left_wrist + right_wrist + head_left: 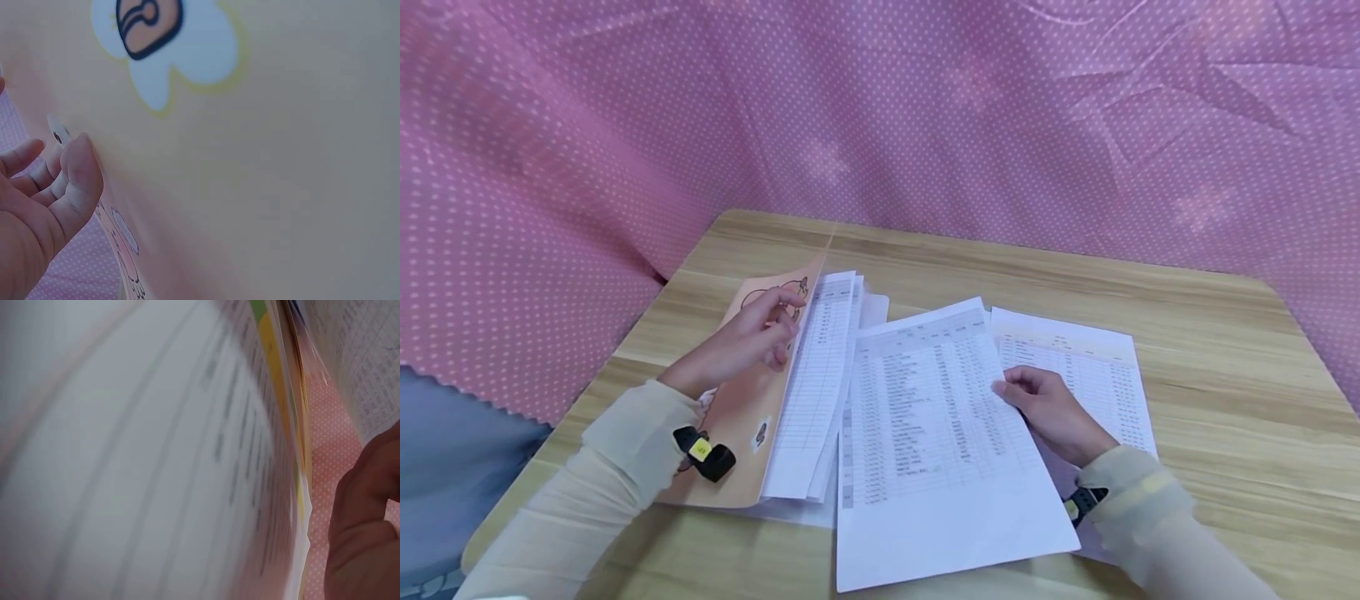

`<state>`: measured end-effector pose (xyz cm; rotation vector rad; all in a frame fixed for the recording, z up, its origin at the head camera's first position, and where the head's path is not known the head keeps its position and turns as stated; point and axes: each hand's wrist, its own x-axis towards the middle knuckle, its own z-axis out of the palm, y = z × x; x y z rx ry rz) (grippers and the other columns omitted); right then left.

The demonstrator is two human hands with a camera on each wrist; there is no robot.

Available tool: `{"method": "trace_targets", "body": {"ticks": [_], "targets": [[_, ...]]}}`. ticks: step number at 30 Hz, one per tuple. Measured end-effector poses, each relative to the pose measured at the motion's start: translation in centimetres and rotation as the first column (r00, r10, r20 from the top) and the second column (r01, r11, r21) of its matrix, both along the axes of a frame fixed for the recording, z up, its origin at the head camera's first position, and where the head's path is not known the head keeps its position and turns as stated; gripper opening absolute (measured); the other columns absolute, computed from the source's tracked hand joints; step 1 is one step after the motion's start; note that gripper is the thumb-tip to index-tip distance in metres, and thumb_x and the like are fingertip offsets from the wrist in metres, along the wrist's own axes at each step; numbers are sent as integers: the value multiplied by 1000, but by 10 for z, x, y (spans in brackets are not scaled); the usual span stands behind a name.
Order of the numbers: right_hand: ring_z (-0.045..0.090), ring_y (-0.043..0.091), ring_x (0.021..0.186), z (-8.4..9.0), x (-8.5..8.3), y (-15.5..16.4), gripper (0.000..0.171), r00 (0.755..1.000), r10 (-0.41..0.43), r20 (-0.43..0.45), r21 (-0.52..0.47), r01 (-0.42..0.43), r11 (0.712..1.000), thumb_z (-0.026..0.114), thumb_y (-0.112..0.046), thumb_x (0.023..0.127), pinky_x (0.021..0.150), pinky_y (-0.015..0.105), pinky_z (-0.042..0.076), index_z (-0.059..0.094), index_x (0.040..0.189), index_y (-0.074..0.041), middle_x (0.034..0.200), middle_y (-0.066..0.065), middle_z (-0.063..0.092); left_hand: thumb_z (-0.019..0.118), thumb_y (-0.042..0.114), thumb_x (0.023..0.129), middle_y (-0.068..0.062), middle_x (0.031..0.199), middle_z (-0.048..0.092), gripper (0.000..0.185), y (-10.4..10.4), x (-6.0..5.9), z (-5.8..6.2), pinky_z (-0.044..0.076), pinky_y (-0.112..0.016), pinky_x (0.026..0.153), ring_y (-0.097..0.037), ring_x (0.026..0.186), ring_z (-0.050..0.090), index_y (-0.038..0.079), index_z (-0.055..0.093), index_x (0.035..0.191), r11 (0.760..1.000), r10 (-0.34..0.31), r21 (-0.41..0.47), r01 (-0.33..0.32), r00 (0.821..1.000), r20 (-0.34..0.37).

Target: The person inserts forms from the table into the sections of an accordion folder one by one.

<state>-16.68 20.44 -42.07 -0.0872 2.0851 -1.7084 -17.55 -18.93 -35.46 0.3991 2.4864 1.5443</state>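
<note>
Meanwhile the left hand (pixel 741 342) lay palm-down, fingers loosely curled on the orange folder (pixel 741 417) cover; the right hand (pixel 1048 410) pinched the printed sheet's (pixel 925 433) edge just beside its fingertips.

- A light wooden table (pixel 1210 350) with rounded corners carries everything.
- An orange cartoon-printed folder (pixel 737 417) lies at 9 o'clock.
- White printed sheets (pixel 925 433) overlap at the centre, spreading toward 3 o'clock.
</note>
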Motion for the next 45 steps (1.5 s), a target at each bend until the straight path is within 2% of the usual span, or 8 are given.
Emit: {"method": "trace_targets", "body": {"ticks": [7,19,24,32,39,45], "targets": [[67,22,84,1,-3,-9,32,1000,-26,4,-1,26,1000,53,-23,96,69,34,57,51,115,4,105,15,63,42,6,89,-18,89,46,41,1,0,-1,55,-33,57,-18,63,52,-1,36,129,1000,2,18,-2,1000,0],[64,18,85,1,-11,-19,33,991,-134,30,79,131,988,52,-28,97,69,28,55,51,119,-3,113,14,59,43,7,90,-17,90,46,41,1,1,0,55,-33,59,-18,64,52,-1,35,129,1000,1,23,-1,1000,9],[63,15,76,2,-15,-26,33,981,-186,47,87,182,979,53,-27,96,63,25,52,50,119,-3,102,11,61,43,7,90,-16,89,46,41,1,1,-1,55,-32,59,-18,64,51,-1,35,129,1000,6,28,-6,1000,15],[61,12,65,2,-19,-31,34,972,-226,63,90,220,971,51,-28,97,56,25,49,49,119,-3,89,4,62,42,6,89,-18,90,46,42,2,1,0,55,-32,58,-18,63,51,-1,35,129,1000,8,23,-9,1000,12],[46,8,52,0,-23,-39,30,964,-258,59,87,253,964,52,-26,97,47,21,37,49,117,-4,71,-4,54,43,7,90,-18,90,46,42,2,1,-1,55,-32,59,-18,64,51,-1,35,130,1000,3,18,-3,1000,12],[45,9,53,0,-25,-49,28,959,-267,92,72,261,963,51,-26,97,49,21,35,50,117,-6,76,-2,54,43,7,90,-18,90,46,41,1,0,-3,55,-33,58,-19,64,51,-1,35,129,1000,2,13,-2,1000,9]]}}
